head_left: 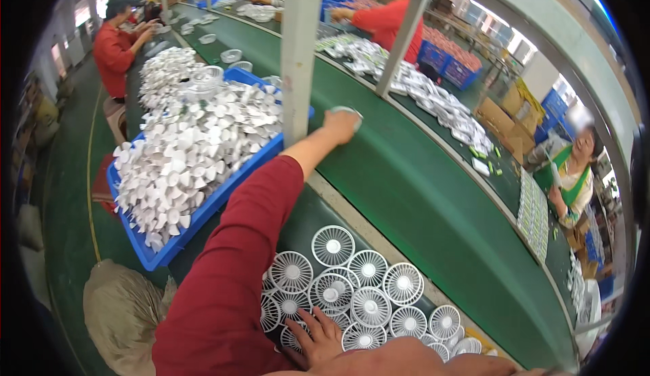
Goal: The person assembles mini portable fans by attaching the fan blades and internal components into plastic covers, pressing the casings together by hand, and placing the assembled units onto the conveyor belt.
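One likely placing step: left grip (341, 125) holds an apparently round piece (350, 110), belt (413, 173) beneath, release due next; right grip (321, 339), spread, touches grilles (331, 290).

My left hand (344, 125) conceals most of a pale-rimmed piece (358, 116); kind and grip unclear. My right hand (319, 335) covers parts of the white spoked grilles (332, 289); the lower edge cuts off its arm. Grey post (298, 57) hides part of the blue crate (200, 221).
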### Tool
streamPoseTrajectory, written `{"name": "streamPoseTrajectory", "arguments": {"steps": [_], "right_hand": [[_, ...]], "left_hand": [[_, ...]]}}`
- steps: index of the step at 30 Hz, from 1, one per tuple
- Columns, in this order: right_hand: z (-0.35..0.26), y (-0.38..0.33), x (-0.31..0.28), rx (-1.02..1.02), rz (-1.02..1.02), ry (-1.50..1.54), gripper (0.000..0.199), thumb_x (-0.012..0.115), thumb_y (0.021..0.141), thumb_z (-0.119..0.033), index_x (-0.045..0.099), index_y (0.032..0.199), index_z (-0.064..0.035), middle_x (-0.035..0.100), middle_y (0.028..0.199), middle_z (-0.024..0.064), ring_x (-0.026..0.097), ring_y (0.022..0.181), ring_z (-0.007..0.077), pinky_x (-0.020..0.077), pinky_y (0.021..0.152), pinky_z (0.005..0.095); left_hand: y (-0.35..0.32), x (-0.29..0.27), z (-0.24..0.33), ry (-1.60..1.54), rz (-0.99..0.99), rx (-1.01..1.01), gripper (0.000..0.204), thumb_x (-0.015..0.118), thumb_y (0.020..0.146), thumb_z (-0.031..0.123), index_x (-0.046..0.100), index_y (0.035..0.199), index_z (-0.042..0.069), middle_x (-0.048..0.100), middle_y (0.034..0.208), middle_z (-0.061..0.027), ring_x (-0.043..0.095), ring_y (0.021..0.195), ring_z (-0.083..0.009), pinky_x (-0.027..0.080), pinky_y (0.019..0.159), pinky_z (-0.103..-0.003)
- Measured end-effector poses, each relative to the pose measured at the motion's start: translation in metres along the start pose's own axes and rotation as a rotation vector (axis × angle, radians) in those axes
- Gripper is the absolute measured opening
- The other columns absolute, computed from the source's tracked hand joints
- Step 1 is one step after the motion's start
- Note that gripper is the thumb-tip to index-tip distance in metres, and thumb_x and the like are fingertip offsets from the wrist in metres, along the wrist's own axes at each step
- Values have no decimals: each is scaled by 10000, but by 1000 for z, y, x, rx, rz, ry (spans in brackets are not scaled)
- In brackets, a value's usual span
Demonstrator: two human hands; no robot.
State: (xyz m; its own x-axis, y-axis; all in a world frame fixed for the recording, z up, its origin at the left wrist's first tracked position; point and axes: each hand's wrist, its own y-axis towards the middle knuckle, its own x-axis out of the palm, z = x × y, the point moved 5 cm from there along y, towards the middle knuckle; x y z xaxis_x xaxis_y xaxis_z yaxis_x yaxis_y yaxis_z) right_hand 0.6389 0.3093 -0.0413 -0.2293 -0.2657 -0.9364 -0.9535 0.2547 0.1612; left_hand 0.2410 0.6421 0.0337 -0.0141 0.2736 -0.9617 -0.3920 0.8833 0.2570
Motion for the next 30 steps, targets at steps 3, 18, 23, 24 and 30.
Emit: {"name": "streamPoseTrajectory", "arguments": {"steps": [3, 18, 23, 24, 30], "right_hand": [[9, -1, 10, -87, 78, -64, 535, 688, 773, -149, 590, 1299, -165, 450, 1398, 113, 415, 1293, 389, 403, 970, 586], [-33, 21, -66, 99, -8, 273, 550, 770, 760, -274, 605, 1275, -177, 468, 1393, 94, 343, 1353, 343, 294, 1067, 515], [-30, 22, -72, 106, 38, 269, 530, 773, 748, -240, 611, 1243, -144, 494, 1357, 107, 376, 1326, 351, 312, 1054, 504], [-31, 22, -73, 99, 32, 265, 532, 772, 748, -240, 609, 1245, -145, 495, 1356, 107, 376, 1325, 351, 314, 1053, 505], [-31, 23, -72, 105, 63, 243, 564, 811, 701, -235, 630, 1233, -185, 516, 1340, 68, 396, 1310, 319, 328, 1044, 475]], "left_hand": [[-16, -4, 24, 57, -67, 161, 199, 643, 798, 130, 682, 994, 126, 693, 1070, -96, 650, 1050, -270, 495, 849, -466], [-199, -91, 25, 44, 111, 433, 522, 762, 732, 232, 585, 1211, 121, 532, 1257, -106, 482, 1216, -306, 400, 994, -460], [-263, -143, -18, 231, 174, 215, 677, 790, 697, 275, 529, 1305, 133, 497, 1242, -102, 448, 1216, -279, 313, 1042, -506], [-274, -147, -32, 246, 144, 140, 705, 796, 690, 285, 516, 1319, 136, 496, 1228, -98, 453, 1203, -275, 317, 1033, -504], [-287, -126, -86, 450, 179, 75, 502, 567, 849, 129, 499, 1346, 120, 576, 1055, -58, 540, 1017, -218, 426, 811, -366]]}}
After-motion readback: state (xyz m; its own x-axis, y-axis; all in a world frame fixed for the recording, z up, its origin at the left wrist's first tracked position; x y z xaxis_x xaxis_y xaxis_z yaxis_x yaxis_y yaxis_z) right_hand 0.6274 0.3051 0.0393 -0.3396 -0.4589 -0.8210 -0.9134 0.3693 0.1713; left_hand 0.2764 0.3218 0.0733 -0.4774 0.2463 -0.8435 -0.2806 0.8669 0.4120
